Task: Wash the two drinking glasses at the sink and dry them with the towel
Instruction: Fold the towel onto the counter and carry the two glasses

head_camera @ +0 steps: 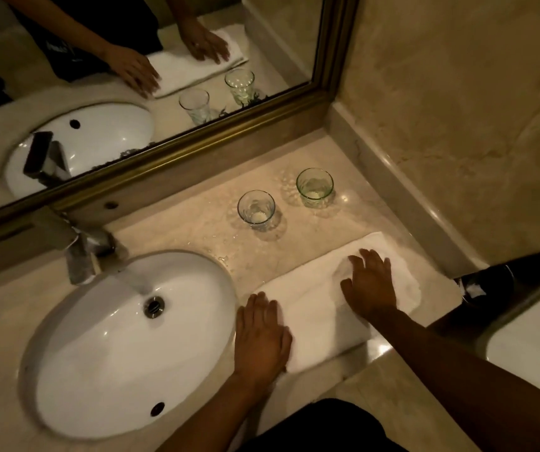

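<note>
Glass cups stand upright on the stone counter, two of them, set apart from each other. One clear glass is nearer the sink, and the greenish glass is nearer the wall. Both look empty, though I cannot tell if a few drops sit at the bottom. Small wet spots shine on the counter between the clear glass and the sink.

My white sink has water running into it from the tap. The water falls close to the drain. No glass is in the sink.

Part of the picture is hard to see. The tap is blurry and dim. A dark thing at the right edge is cut off, and I cannot tell what it is. The mirror behind the counter shows my hands, the towel and both glasses again.

My white towel lies flat on the counter, in front of the glasses and just beside the sink. My left hand rests flat on its near left end, fingers spread out, holding nothing. My right hand lies flat on the far right part, fingers apart too, pressing a bumpy fold. Neither hand touches a glass.
</note>
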The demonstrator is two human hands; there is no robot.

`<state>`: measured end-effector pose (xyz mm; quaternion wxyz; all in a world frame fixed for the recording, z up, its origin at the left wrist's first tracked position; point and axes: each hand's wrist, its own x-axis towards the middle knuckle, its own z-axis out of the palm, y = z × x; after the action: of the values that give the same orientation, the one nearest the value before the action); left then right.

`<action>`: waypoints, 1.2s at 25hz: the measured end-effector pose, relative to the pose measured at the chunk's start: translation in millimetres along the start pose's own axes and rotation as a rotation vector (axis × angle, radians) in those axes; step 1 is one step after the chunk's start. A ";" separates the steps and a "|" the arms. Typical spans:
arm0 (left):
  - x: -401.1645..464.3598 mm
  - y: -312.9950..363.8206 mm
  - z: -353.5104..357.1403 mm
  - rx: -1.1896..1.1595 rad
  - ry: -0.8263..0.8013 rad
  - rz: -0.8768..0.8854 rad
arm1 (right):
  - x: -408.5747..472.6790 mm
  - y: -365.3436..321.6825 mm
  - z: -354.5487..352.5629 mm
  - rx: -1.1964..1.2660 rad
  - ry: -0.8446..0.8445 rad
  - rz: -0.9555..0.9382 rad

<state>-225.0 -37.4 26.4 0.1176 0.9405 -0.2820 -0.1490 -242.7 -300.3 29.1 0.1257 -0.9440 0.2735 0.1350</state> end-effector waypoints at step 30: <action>214.7 -77.7 -117.2 -0.529 -0.049 -0.187 | 153.7 -119.6 -59.8 0.564 0.253 0.048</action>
<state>25.1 -79.5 65.5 0.3378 0.8951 -0.1479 -0.2506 -40.6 -295.1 54.6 0.3444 -0.8744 0.3360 -0.0619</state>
